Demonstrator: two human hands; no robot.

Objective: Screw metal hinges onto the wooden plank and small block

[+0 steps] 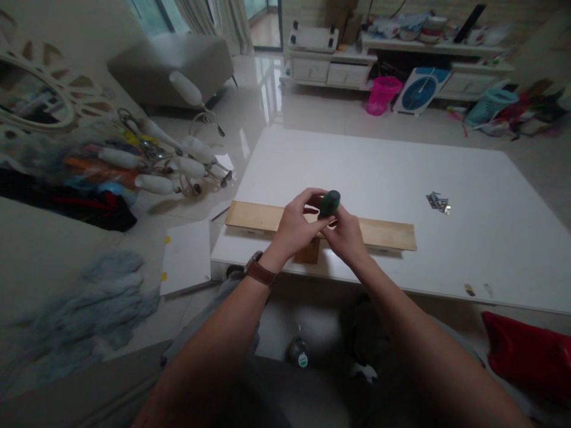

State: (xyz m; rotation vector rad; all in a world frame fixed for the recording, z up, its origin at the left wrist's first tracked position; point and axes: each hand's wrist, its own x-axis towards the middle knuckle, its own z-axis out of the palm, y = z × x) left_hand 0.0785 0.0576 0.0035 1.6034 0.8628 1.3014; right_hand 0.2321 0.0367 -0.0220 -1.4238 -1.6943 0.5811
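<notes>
A long wooden board (383, 233) lies across the near part of a white table (379, 172). A small wooden block (307, 254) sits at its near edge, under my hands. My right hand (344, 236) is closed around a green-handled screwdriver (331, 203) that stands upright over the board. My left hand (298, 224) is curled beside it, fingertips at the tool's lower part; what they pinch is hidden. A brown watch (259, 270) is on my left wrist.
Small metal brackets (439, 203) lie on the table to the right. A white sheet (186, 257) lies on the floor at the left, by a chandelier-like fixture (173, 160). A red cloth (526, 353) is at the lower right. A pink basket (382, 94) and a fan (419, 89) stand by the far shelves.
</notes>
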